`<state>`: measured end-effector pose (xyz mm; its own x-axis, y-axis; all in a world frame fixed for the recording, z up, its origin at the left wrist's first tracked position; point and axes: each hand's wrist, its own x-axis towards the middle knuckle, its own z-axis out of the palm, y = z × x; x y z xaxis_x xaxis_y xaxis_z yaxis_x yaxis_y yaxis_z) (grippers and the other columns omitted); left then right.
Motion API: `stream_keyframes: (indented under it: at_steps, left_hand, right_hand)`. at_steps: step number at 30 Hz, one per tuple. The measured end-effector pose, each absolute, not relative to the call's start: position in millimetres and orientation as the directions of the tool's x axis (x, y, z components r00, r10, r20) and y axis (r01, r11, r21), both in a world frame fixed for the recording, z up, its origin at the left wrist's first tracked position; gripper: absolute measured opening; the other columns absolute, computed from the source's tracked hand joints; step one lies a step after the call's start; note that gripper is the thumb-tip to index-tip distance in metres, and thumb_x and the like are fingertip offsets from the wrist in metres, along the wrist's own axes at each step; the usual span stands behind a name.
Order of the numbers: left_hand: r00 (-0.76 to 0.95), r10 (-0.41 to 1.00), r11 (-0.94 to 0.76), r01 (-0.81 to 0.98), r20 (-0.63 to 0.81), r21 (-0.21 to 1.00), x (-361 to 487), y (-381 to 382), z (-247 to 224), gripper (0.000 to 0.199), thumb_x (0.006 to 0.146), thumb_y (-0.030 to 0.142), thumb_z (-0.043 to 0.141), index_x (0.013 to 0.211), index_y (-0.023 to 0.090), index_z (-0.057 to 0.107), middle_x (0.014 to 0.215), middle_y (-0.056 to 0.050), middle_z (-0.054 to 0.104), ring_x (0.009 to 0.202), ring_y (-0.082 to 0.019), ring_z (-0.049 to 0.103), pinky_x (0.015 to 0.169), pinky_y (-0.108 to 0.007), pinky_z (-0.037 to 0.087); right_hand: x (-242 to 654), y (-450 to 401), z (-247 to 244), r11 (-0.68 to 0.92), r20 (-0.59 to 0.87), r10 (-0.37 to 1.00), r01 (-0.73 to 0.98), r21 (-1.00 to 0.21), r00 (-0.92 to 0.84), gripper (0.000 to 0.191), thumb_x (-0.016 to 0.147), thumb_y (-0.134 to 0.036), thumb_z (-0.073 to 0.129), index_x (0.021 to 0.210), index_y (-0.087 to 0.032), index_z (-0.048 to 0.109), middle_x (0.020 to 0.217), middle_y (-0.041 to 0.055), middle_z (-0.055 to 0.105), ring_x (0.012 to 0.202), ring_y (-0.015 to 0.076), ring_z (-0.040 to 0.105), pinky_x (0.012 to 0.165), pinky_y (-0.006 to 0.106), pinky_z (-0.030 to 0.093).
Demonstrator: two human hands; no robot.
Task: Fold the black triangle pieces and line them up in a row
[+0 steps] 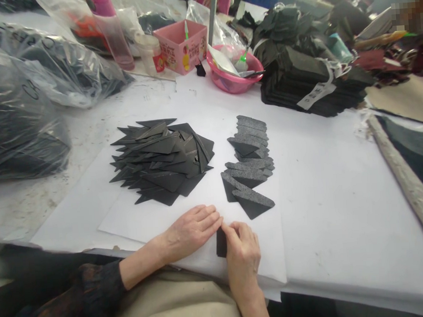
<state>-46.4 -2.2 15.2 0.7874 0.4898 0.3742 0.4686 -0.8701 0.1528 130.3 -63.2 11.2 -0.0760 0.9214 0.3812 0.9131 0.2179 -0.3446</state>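
Observation:
Near the table's front edge, a small black piece (pixel 221 242) lies partly under my hands. My left hand (pixel 194 230) reaches in from the left, fingers together, its fingertips at the top of that piece. My right hand (pixel 243 245) is bent over the right side of the piece, thumb and forefinger pressed together at its upper edge. A heap of pointed black pieces (pixel 161 157) spreads over the white paper beyond my left hand. Beyond my right hand, a column of overlapping black pieces with speckled grey strips (pixel 251 175) runs away from me.
Filled plastic bags (pixel 18 108) cover the left side. A pink bottle (pixel 112 33), a pink box (pixel 183 48) and a pink basin (pixel 233 76) stand at the back. Stacked black material (pixel 299 76) with a tag sits at back right. A person's hand shows at the far back.

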Motion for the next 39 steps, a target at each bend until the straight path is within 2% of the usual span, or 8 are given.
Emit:
stream_keyframes:
  at_steps: [4,8,13,17,23,32,36,39]
  left_hand:
    - [0.796,0.49,-0.869,0.478,0.355,0.128,-45,-5,17,0.021,0.098,0.008,0.049,0.115,0.004,0.061,0.119,-0.013,0.062,0.115,-0.027,0.054,0.098,-0.041,0.048]
    - [0.796,0.5,-0.861,0.497,0.342,0.103,-45,-7,19,0.024,0.099,0.007,0.047,0.118,0.005,0.061,0.121,-0.012,0.062,0.115,-0.026,0.055,0.098,-0.041,0.048]
    - [0.791,0.515,-0.853,0.511,0.329,0.105,-44,-8,19,0.027,0.101,0.009,0.042,0.121,0.005,0.059,0.122,-0.012,0.061,0.116,-0.026,0.054,0.098,-0.041,0.047]
    - [0.792,0.517,-0.851,0.516,0.325,0.098,-44,-9,20,0.027,0.101,0.009,0.042,0.122,0.006,0.059,0.12,-0.012,0.062,0.116,-0.026,0.055,0.097,-0.041,0.048]
    - [0.791,0.521,-0.849,0.52,0.321,0.096,-46,-11,22,0.027,0.101,0.012,0.042,0.122,0.01,0.06,0.122,-0.011,0.062,0.116,-0.027,0.055,0.096,-0.041,0.048]
    - [0.794,0.531,-0.837,0.545,0.296,0.037,-46,-5,21,0.027,0.099,0.011,0.05,0.125,0.009,0.058,0.127,-0.014,0.059,0.12,-0.029,0.053,0.1,-0.043,0.046]
    - [0.829,0.454,-0.884,0.465,0.325,0.049,-46,4,20,0.027,0.098,0.007,0.05,0.124,0.006,0.056,0.126,-0.013,0.059,0.125,-0.025,0.05,0.108,-0.04,0.042]
    - [0.842,0.426,-0.903,0.419,0.332,0.095,-45,7,19,0.026,0.1,0.01,0.047,0.123,0.006,0.057,0.12,-0.012,0.062,0.12,-0.023,0.054,0.107,-0.04,0.044]
  right_hand:
    - [132,-67,14,0.201,0.351,0.934,0.908,-0.367,-0.064,0.025,0.097,-0.016,0.053,0.113,-0.025,0.069,0.087,0.0023,0.061,0.079,0.0134,0.054,0.076,0.027,0.04]
    - [137,-73,17,0.217,0.345,0.936,0.89,-0.401,-0.072,0.021,0.095,-0.018,0.058,0.114,-0.02,0.067,0.093,0.0034,0.064,0.085,0.0141,0.056,0.08,0.028,0.041]
    - [144,-84,16,0.23,0.402,0.914,0.878,-0.419,-0.047,0.019,0.092,-0.01,0.06,0.104,-0.021,0.07,0.091,0.0023,0.065,0.084,0.0129,0.056,0.08,0.027,0.042]
    - [146,-89,14,0.242,0.411,0.91,0.866,-0.437,-0.047,0.024,0.092,-0.006,0.058,0.108,-0.02,0.07,0.089,0.0036,0.061,0.083,0.0128,0.054,0.077,0.026,0.044]
    - [146,-93,11,0.242,0.4,0.915,0.87,-0.429,-0.057,0.029,0.094,-0.006,0.053,0.114,-0.02,0.069,0.09,0.0045,0.06,0.083,0.0134,0.054,0.077,0.026,0.045]
    - [140,-83,8,0.229,0.401,0.915,0.879,-0.419,-0.047,0.027,0.095,-0.008,0.052,0.114,-0.018,0.068,0.09,0.006,0.06,0.084,0.0148,0.053,0.077,0.029,0.044]
    - [137,-75,9,0.219,0.395,0.918,0.882,-0.418,-0.042,0.025,0.097,-0.012,0.051,0.114,-0.018,0.068,0.091,0.0061,0.06,0.084,0.0154,0.053,0.077,0.03,0.045]
    - [139,-74,8,0.225,0.386,0.921,0.877,-0.424,-0.05,0.026,0.096,-0.013,0.052,0.116,-0.02,0.067,0.091,0.0057,0.061,0.084,0.0152,0.053,0.078,0.03,0.045]
